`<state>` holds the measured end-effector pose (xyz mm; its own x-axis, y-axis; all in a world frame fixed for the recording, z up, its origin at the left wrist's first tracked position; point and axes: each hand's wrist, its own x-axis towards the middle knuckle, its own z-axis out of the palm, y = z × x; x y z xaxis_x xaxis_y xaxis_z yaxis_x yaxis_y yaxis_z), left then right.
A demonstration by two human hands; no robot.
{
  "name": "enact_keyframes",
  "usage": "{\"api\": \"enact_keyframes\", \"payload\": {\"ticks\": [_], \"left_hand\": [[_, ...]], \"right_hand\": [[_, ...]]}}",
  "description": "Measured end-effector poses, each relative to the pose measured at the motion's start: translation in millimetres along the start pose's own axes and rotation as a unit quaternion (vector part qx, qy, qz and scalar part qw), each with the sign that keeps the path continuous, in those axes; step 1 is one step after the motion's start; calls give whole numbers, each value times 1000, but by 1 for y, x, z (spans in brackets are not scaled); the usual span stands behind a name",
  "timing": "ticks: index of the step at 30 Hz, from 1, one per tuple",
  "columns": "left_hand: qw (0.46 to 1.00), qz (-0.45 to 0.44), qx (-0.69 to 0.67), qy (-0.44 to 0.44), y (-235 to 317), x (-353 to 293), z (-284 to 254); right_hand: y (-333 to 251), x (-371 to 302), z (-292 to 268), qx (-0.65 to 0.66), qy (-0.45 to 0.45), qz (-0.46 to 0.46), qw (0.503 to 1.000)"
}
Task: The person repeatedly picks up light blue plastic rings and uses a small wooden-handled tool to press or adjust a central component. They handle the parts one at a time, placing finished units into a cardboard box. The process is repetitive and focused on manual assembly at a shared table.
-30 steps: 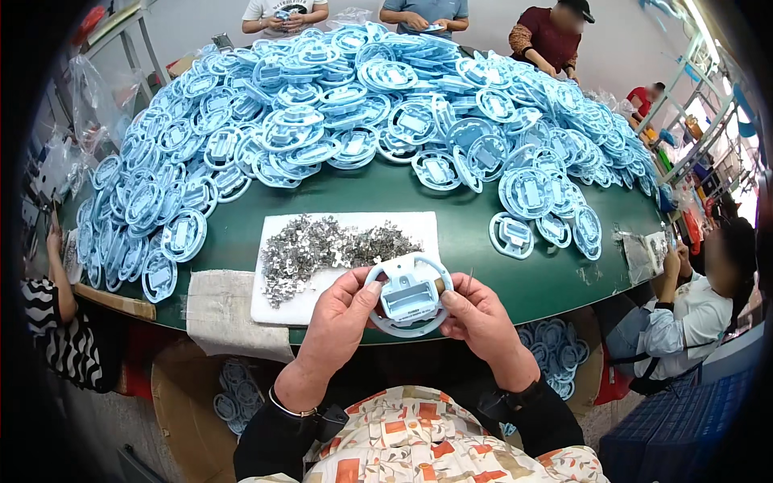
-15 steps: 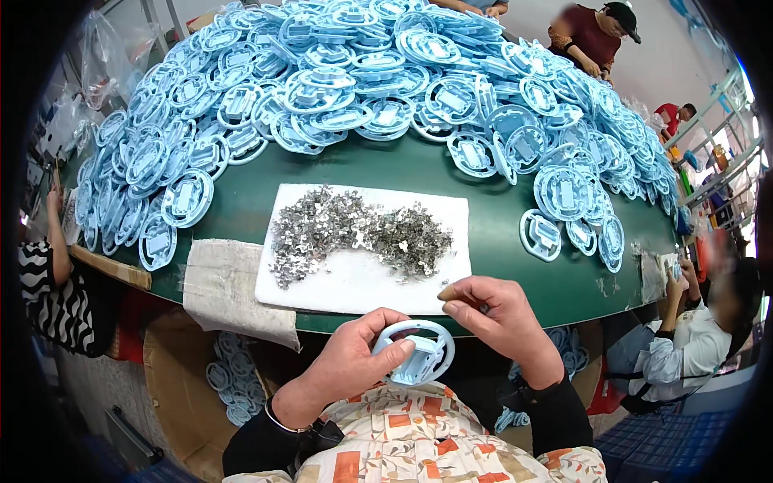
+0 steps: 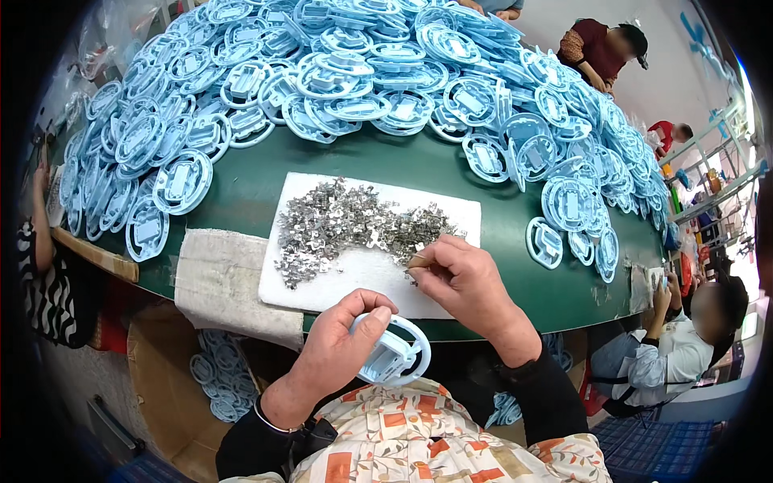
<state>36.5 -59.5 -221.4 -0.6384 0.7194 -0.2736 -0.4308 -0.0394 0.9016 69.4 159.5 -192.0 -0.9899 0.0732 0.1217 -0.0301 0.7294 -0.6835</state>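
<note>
Blue wheel [image 3: 390, 359] tilts face-up in left grip [image 3: 341, 340].

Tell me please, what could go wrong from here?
The right hand is at the loose metal pieces and might push some off the white board. The left hand grips the blue ring-shaped part in front of the table; if it slips, it could fall. The tall blue heap might slide.

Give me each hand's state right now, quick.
Left hand: closed on a blue wheel-shaped part.
Right hand: in a pinch at the small metal pieces; whether it holds one cannot be told.
</note>
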Motion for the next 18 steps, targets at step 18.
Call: {"api": "enact_keyframes", "payload": {"ticks": [18], "left_hand": [[999, 24, 23, -21, -2, 28, 18]], "right_hand": [[4, -23, 4, 399, 4, 98, 912]]}}
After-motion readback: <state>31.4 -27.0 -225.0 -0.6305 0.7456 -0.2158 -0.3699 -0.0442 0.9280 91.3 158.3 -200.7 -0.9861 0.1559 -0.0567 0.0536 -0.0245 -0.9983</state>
